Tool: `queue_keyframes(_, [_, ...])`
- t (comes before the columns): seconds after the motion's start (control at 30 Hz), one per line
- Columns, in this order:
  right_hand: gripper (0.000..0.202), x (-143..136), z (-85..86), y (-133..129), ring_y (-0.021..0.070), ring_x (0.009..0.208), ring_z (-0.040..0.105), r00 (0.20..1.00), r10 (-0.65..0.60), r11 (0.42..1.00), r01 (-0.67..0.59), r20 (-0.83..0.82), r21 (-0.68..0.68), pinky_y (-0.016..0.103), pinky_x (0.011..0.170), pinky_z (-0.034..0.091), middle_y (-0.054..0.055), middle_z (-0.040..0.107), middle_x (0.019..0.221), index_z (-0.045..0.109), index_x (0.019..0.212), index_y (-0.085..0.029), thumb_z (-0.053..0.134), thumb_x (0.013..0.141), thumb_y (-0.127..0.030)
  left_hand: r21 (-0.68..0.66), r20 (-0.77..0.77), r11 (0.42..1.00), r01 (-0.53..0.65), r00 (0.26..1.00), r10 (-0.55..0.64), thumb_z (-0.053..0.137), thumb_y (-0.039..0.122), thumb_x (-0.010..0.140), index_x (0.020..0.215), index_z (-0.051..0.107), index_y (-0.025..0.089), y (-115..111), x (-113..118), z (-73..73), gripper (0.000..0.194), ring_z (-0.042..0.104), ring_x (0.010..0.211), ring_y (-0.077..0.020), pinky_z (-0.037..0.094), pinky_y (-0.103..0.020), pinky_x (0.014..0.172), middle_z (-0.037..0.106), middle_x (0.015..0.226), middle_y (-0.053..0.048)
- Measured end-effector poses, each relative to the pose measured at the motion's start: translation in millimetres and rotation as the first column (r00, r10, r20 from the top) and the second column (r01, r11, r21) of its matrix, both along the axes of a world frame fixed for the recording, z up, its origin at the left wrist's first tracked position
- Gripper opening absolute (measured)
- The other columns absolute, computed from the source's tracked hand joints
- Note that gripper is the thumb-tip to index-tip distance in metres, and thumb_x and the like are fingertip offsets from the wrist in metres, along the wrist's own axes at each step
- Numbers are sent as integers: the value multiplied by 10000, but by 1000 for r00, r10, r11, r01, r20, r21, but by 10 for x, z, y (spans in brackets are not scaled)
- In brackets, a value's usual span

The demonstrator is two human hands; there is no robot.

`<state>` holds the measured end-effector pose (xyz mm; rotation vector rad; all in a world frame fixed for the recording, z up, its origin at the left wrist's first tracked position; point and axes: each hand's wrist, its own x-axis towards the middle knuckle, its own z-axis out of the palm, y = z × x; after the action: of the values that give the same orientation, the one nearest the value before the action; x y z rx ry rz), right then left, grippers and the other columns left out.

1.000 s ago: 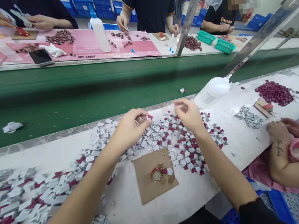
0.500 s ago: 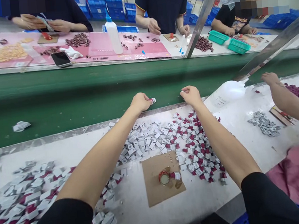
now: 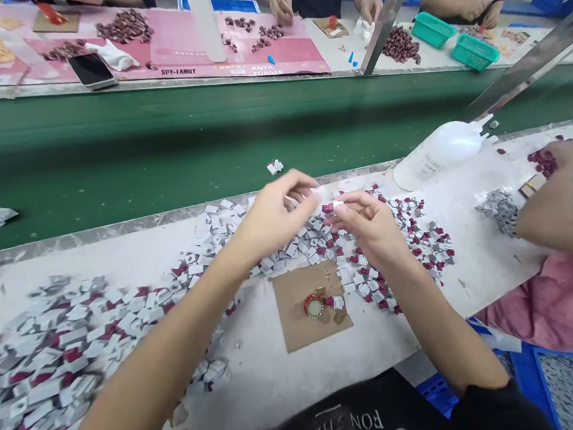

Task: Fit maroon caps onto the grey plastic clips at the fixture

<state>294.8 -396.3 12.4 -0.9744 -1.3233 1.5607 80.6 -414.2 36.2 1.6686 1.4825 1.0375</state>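
Observation:
My right hand (image 3: 371,224) pinches a small white-and-maroon plastic piece (image 3: 330,208) between thumb and fingers, above the pile. Close by on its left, my left hand (image 3: 283,208) has its fingers curved and apart, with no piece clearly visible in it. Under both hands spreads a pile of small white and maroon pieces (image 3: 313,239). In front of me, a square of brown cardboard (image 3: 296,328) bears a red-rimmed bottle cap (image 3: 314,305), with another white-and-maroon piece (image 3: 335,302) against its right side. A small white-and-red cluster (image 3: 275,167) lies on the green conveyor belt (image 3: 160,152).
A larger heap of grey-white and maroon pieces (image 3: 44,377) covers the table's left. A white squeeze bottle (image 3: 436,155) leans at the belt's edge. At right, a neighbour's arm (image 3: 556,198) reaches over maroon pieces. Co-workers sit across the belt; a metal post (image 3: 390,18) stands there.
Both hands have drawn back from the belt and come together above the pile. The left hand has let go of its small piece, and a small cluster now lies on the belt.

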Motion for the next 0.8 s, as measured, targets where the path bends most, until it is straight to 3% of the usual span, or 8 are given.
queue_keyframes(0.07, [396, -16, -3, -150, 198, 789, 805, 1000, -20, 1000, 20, -19, 5, 396, 810, 710, 2, 839, 913, 796, 1034, -288, 1008, 817, -542, -2, 78, 997, 72, 994, -72, 674, 271, 1040, 1145, 782, 236, -296, 120, 27, 155, 772, 1013, -231, 625, -370, 892, 843, 1143, -76])
queue_keyframes(0.13, [368, 4, 13, -298, 208, 822, 809, 999, -28, 999, 27, 35, 31, 420, 847, 720, 6, 839, 955, 804, 1040, -304, 992, 829, -539, 7, 95, 998, 58, 994, -59, 678, 239, 1038, 1133, 792, 243, -514, 190, 18, 148, 773, 971, -226, 633, -378, 882, 839, 1118, -73])
queue_keyframes(0.3, [202, 202, 110, -660, 266, 1170, 798, 965, -2, 962, -70, 263, 266, 456, 980, 713, 59, 813, 1273, 879, 1160, -338, 897, 960, -366, -59, 152, 996, 66, 987, -56, 698, 266, 1067, 1096, 789, 266, -868, 175, -42, 96, 783, 1010, -224, 636, -365, 909, 837, 1097, -47])
queue_keyframes(0.43, [254, 373, 89, -902, 266, 1061, 817, 917, 73, 905, -226, 392, 360, 481, 947, 702, 41, 869, 1130, 875, 1247, -368, 861, 1021, -254, -227, 231, 955, 191, 963, -138, 676, 322, 1103, 1070, 805, 295, -1163, 141, -72, 136, 778, 965, -225, 622, -350, 827, 838, 1061, -28])
queue_keyframes(0.57, [243, 454, -40, -1096, 276, 1025, 852, 908, 94, 879, -268, 408, 394, 469, 906, 724, 36, 898, 1108, 883, 1187, -357, 874, 997, -206, -316, 218, 919, 234, 961, -169, 682, 372, 1118, 1088, 818, 315, -1417, 161, -141, 150, 772, 962, -233, 610, -360, 810, 835, 1086, -21])
queue_keyframes(0.63, [210, 478, -105, -1169, 264, 989, 856, 916, 63, 903, -221, 395, 369, 428, 858, 729, 36, 893, 1060, 883, 1150, -339, 870, 991, -202, -293, 119, 945, 147, 986, -117, 709, 389, 1105, 1150, 802, 302, -1471, 152, -209, 135, 756, 952, -244, 613, -371, 811, 817, 1104, -38])
queue_keyframes(0.7, [181, 505, -156, -1225, 249, 957, 857, 924, 25, 940, -151, 381, 306, 397, 829, 735, 40, 886, 1042, 880, 1137, -323, 855, 998, -209, -170, -67, 984, -56, 997, 45, 715, 364, 1094, 1216, 769, 269, -1467, 111, -303, 164, 737, 993, -269, 619, -404, 861, 779, 1142, -75])
queue_keyframes(0.8, [158, 545, -203, -1285, 243, 927, 859, 932, -14, 969, -76, 363, 233, 391, 833, 751, 42, 882, 1033, 881, 1125, -317, 833, 1005, -227, 98, -306, 922, -374, 870, 386, 684, 274, 1076, 1289, 719, 228, -1391, -1, -469, 221, 700, 1162, -335, 601, -481, 987, 695, 1229, -135])
